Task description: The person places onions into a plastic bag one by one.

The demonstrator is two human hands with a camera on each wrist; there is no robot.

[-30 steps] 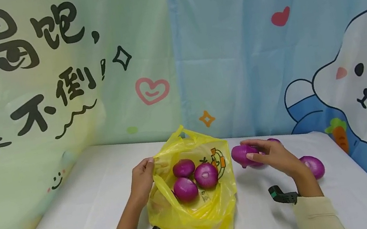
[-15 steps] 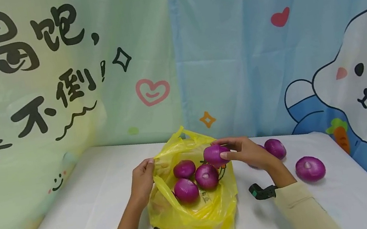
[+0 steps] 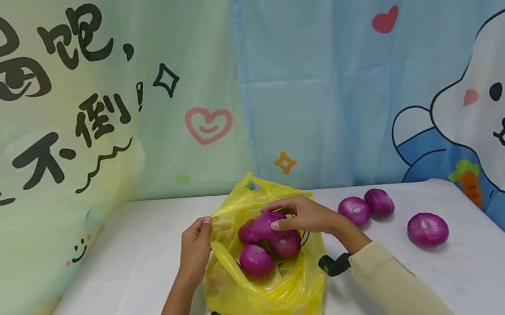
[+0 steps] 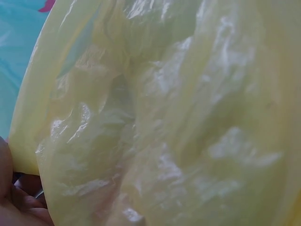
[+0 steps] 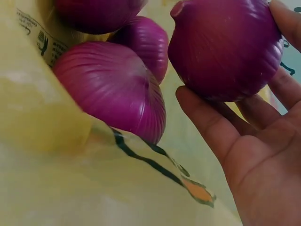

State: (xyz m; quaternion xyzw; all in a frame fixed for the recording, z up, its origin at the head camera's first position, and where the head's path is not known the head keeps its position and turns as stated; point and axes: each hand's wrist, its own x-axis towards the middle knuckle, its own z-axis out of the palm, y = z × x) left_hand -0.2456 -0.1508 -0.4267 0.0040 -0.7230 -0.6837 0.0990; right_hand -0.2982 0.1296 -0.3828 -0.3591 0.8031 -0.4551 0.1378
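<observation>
A yellow plastic bag (image 3: 279, 307) lies open on the table with several red onions inside, one of them (image 3: 256, 261) nearest its front. My left hand (image 3: 196, 248) pinches the bag's left edge; the left wrist view is mostly filled by the crinkled plastic, with part of the left hand (image 4: 19, 202) at the corner. Over the bag's mouth, my right hand (image 3: 304, 216) holds another red onion (image 3: 268, 224) between thumb and fingers. Seen from the right wrist, this held onion (image 5: 228, 47) hangs apart from the bagged onion (image 5: 113, 87) beside it.
Right of the bag, two red onions sit side by side, the left one (image 3: 354, 211) touching its neighbour (image 3: 379, 203). A third onion (image 3: 427, 229) lies nearer the table's right side. A printed curtain (image 3: 301, 87) stands behind the white table (image 3: 119, 293).
My right hand has carried an onion leftward from beside the bag to above the onions inside it. The left hand stays at the bag's edge.
</observation>
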